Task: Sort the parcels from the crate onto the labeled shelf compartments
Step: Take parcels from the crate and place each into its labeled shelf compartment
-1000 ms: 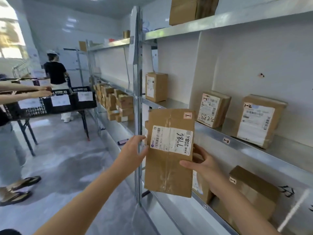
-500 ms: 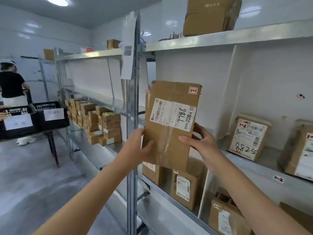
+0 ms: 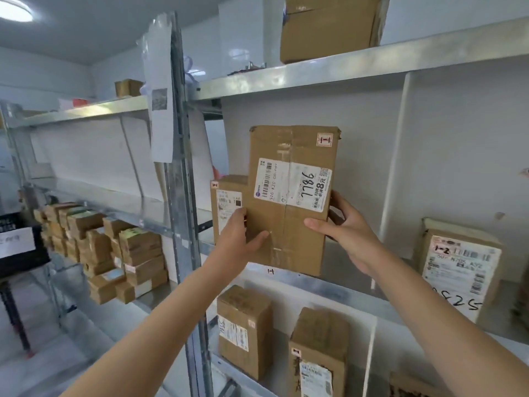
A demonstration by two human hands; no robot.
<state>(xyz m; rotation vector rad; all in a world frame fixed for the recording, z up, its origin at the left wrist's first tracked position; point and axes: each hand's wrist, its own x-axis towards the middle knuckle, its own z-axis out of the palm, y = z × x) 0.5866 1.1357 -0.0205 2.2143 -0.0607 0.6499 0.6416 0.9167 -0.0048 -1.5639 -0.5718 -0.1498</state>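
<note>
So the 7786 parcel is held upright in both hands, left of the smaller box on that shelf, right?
Not quite: in the head view the 7786 parcel is right of the smaller box, not left. The left hand and right hand do hold it upright.

The single head-worn wide-angle camera faces forward, close before the metal shelf unit, its view running from ceiling down to floor.
</note>
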